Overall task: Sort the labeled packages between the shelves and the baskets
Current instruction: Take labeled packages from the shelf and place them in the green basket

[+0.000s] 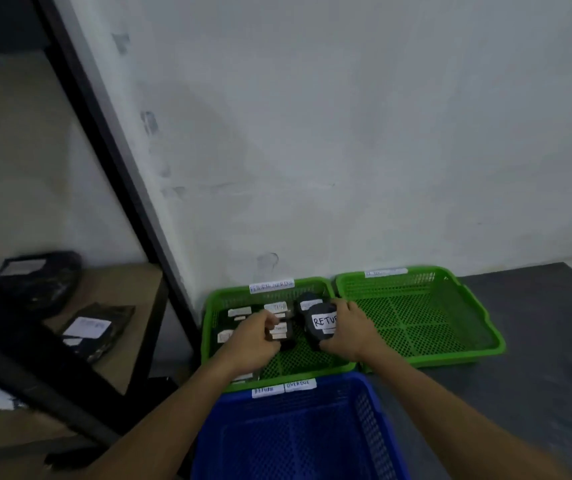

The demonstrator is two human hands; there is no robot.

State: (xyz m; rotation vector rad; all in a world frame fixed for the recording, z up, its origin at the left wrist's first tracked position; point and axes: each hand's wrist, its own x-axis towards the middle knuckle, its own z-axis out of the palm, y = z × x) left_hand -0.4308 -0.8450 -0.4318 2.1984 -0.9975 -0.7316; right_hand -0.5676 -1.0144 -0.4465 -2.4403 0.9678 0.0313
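Two green baskets sit side by side against the wall. The left green basket (pixel 213 306) holds several black packages with white labels. My right hand (pixel 348 329) grips a black package labelled "RETURN" (pixel 321 323) over that basket's right side. My left hand (pixel 255 336) is closed on another small labelled black package (pixel 279 332) in the same basket. The right green basket (pixel 450 306) has nothing in it. A blue basket (pixel 374 431) with "RETURN" and "OVERDUE" tags lies nearest me, with nothing inside it.
A black metal shelf unit (pixel 111 161) stands at the left. Its wooden shelf (pixel 128 289) carries black labelled packages (pixel 95 329). Another package (pixel 40 275) lies further back. Dark floor (pixel 537 393) spreads to the right; a white wall is behind.
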